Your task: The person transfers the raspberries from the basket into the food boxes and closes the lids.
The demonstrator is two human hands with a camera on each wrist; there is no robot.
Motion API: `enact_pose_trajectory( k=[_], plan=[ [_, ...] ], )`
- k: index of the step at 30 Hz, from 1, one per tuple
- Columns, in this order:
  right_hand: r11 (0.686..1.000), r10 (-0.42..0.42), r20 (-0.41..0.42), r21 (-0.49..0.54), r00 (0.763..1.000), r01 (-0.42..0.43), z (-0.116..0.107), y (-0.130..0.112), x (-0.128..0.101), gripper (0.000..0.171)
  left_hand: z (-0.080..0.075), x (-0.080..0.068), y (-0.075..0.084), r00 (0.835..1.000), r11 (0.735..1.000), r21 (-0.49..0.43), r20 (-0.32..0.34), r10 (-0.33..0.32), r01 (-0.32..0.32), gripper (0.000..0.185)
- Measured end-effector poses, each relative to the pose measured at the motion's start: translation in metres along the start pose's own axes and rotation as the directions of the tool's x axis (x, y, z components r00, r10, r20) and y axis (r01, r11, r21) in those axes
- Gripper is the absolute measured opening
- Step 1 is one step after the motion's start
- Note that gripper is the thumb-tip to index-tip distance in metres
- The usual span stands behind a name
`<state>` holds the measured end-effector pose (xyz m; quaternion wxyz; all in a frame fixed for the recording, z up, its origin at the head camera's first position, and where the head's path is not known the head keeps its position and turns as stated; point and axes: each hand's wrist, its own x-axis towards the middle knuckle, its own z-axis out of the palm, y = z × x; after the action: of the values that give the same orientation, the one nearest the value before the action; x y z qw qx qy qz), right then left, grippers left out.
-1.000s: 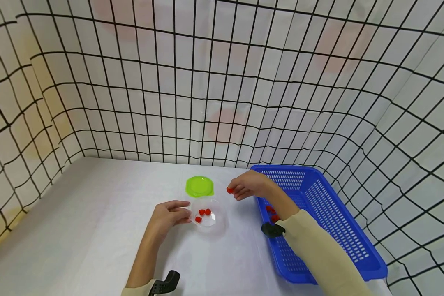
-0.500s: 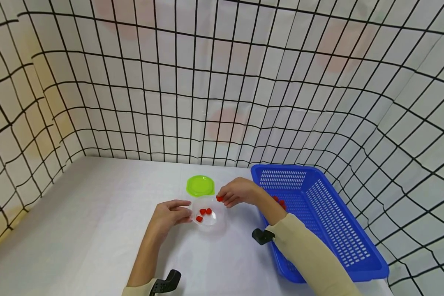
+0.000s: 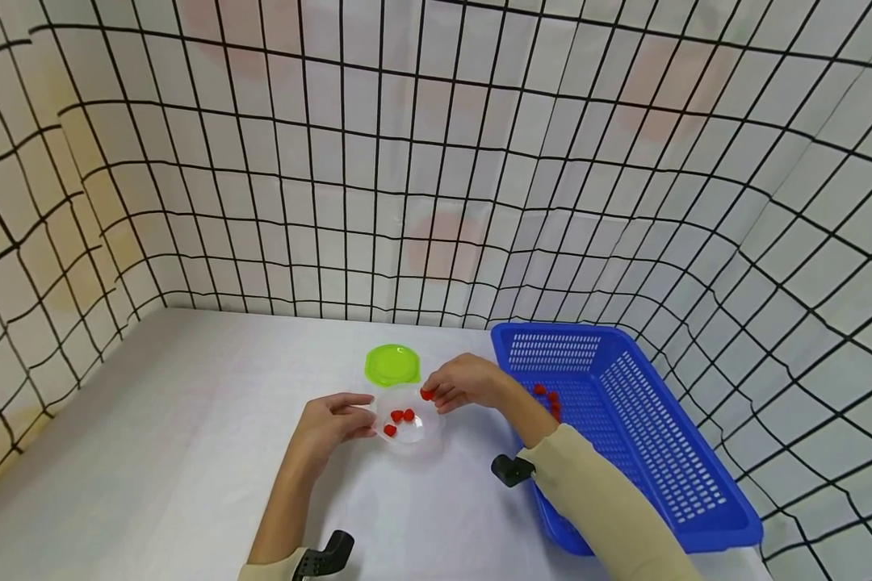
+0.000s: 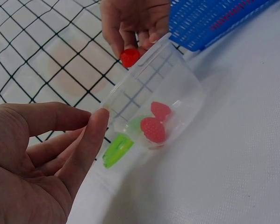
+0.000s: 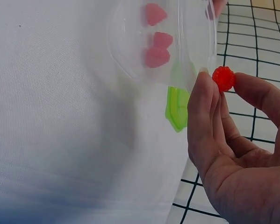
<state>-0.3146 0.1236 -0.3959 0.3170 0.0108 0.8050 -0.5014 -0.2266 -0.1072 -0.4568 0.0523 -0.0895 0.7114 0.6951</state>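
A red raspberry (image 5: 224, 78) is sitting near the middle of the head view, at the upper-right rim of a clear plastic container (image 4: 184, 79); the right hand (image 3: 465, 381) is pinching it between thumb and fingertips. The left hand (image 3: 332, 424), left of lower centre, is pinching the container's left rim. Three more raspberries (image 3: 409, 415) are lying inside the container. A lime-green lid (image 3: 392, 365) is resting just above it in the frame, on white cloth (image 3: 189, 444). At lower right, a blue slotted basket (image 3: 618, 407) is standing, with further raspberries (image 3: 554, 397) lying along its left side. Black wire grid (image 3: 308, 125) is filling the upper frame.
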Motion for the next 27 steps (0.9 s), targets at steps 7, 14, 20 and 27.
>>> enact_pose_trajectory(
  k=[7, 14, 20, 27],
  plan=[
    [1.000, 0.005, -0.003, 0.004, 1.000, -0.005, 0.0014, 0.0009, -0.0004, 0.024, -0.0006, 0.0009, -0.0021, 1.000, 1.000, -0.011, 0.002, -0.006, 0.006, 0.032],
    [1.000, 0.019, -0.005, 0.015, 1.000, -0.019, 0.0014, 0.0005, -0.0005, 0.024, -0.0002, 0.0016, -0.0021, 1.000, 1.000, -0.003, 0.002, -0.004, 0.004, 0.032],
    [1.000, 0.021, -0.002, 0.024, 1.000, -0.021, 0.0013, 0.0001, -0.0021, 0.024, -0.0002, 0.0015, -0.0020, 1.000, 1.000, -0.007, 0.002, -0.005, 0.005, 0.032],
    [1.000, -0.008, -0.009, -0.004, 1.000, 0.008, -0.0072, -0.0036, -0.0095, 0.030, -0.0002, 0.0001, -0.0002, 1.000, 1.000, -0.023, -0.001, 0.001, -0.001, 0.030]
  ],
)
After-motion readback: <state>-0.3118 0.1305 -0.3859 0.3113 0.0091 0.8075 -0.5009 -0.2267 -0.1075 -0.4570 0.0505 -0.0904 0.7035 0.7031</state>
